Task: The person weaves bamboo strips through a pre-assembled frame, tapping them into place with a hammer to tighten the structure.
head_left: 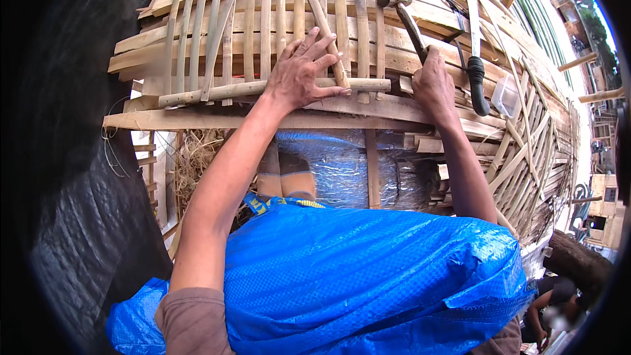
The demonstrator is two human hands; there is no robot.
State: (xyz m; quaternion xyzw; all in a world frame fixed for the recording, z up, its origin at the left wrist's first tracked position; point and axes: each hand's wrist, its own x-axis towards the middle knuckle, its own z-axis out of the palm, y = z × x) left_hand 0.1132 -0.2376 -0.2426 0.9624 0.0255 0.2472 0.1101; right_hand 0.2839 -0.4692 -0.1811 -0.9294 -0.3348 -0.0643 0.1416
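My left hand [305, 71] presses over a round wooden stick [315, 1], its fingers spread and touching the stick, its thumb by the stick's lower end. That end meets a pale round crossbar [217, 94], which lies across a row of narrow slats [265, 23]. In my right hand [434, 85] is a hammer [411, 29], gripped by its handle. The hammer's dark metal head points up and left, raised above the slats and apart from the stick. Right of that hand lies a long knife [476, 79] with a black-wrapped, curved handle.
A clear plastic tub [506, 97] sits beside the knife. Blue woven sheeting [368, 269] covers my lap. A flat board [223, 119] runs along the near edge of the slats. Woven strips [526, 151] stand at right, dark sheeting [92, 223] hangs at left, and another person [555, 309] is at lower right.
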